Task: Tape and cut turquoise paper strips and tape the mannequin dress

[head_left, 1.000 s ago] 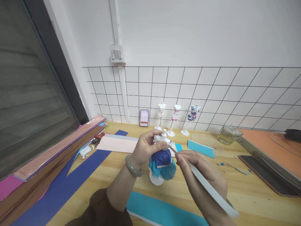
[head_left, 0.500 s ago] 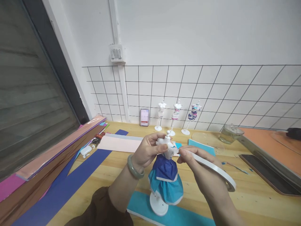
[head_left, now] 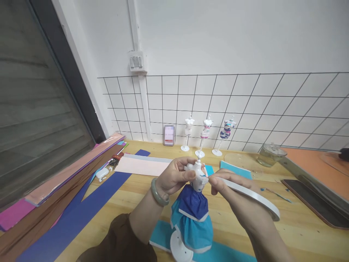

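A small white mannequin [head_left: 198, 177] wears a layered skirt [head_left: 194, 218], dark blue above and turquoise below with white edging. My left hand [head_left: 178, 175] is closed round its shoulder, thumb across the chest. Its round white base [head_left: 180, 249] is tilted over a turquoise paper strip [head_left: 223, 253]. My right hand [head_left: 231, 189] pinches a piece of white tape at the mannequin's chest, and the roll of white tape [head_left: 256, 196] lies against the back of that hand.
Three small mannequins [head_left: 189, 125] and a phone [head_left: 169, 135] stand along the wall. Coloured paper sheets [head_left: 73, 171], an earphone case [head_left: 102, 173] and scissors lie left. A glass jar [head_left: 271, 154] and a dark tablet [head_left: 313, 200] are right.
The mannequin has shifted slightly right and down in view and leans more, its base now lower left. Both hands have moved a little with it. The camera view has shifted slightly.
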The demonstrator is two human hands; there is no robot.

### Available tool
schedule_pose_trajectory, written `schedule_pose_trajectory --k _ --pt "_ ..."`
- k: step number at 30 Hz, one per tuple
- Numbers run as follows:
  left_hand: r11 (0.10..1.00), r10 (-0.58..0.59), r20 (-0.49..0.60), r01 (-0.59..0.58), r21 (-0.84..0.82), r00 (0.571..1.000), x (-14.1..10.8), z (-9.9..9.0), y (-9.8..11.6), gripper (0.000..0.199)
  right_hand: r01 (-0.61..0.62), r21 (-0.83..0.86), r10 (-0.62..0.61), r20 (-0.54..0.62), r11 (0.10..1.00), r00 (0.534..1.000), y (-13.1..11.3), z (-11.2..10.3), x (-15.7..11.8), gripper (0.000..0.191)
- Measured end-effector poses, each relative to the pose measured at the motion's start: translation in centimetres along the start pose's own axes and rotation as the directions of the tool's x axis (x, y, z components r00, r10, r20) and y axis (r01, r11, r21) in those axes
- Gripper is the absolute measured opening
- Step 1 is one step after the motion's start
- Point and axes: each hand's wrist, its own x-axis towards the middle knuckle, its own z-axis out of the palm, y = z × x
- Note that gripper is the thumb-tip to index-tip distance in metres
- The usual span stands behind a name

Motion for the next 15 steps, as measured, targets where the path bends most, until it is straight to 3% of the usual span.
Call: schedule_pose_trajectory --k 4,9,12,15 --pt "0.999 0.032 0.008 -0.032 -0.008 0.999 0.1 -0.3 -0.2 0.034 0.222 -0.122 -0.232 -0.079 0.967 0.969 -0.2 0.0 -0.4 0.018" --pt "0.997 0.062 -0.061 -0.065 -0.047 0.996 0.2 -0.7 -0.2 0.034 0.460 -0.244 -0.508 -0.193 0.854 0.840 -0.3 0.4 -1.3 0.006" --pt "0.993 0.090 -0.119 -0.098 -0.065 0.989 0.1 -0.7 -0.1 0.035 0.506 -0.285 -0.564 -0.175 0.814 0.807 -0.5 0.6 -1.8 0.008" --pt "0.992 0.101 -0.093 -0.107 -0.063 0.991 0.0 -0.6 -0.1 0.037 0.475 -0.248 -0.522 -0.187 0.845 0.832 -1.0 0.6 -1.8 0.008"
